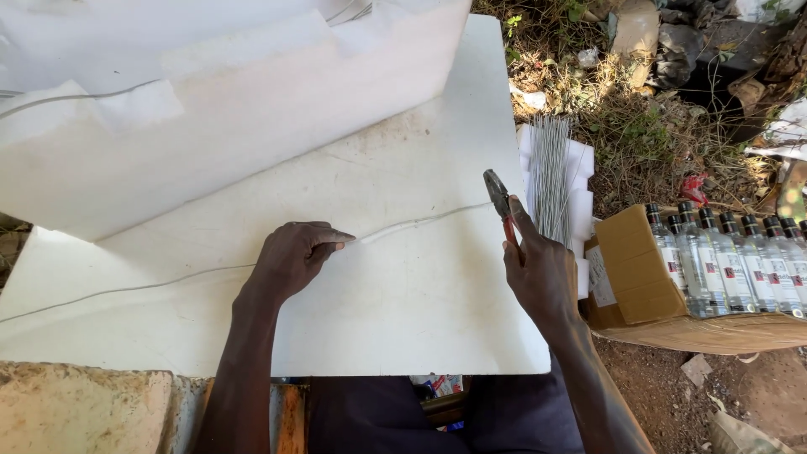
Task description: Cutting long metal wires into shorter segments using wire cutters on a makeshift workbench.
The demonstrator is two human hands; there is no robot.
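wire runs L-R, taut | L hand pinches it | R hand grips pliers, nose up

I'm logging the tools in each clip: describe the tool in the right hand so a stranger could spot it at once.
Start at the big white foam board across the person's lap and go to its right edge, where the right hand is raised. The pliers stick up out of that grip, dark metal nose above red handles. Unlike the bundle of thin grey wire rods just behind, they are short, thick and pointed.
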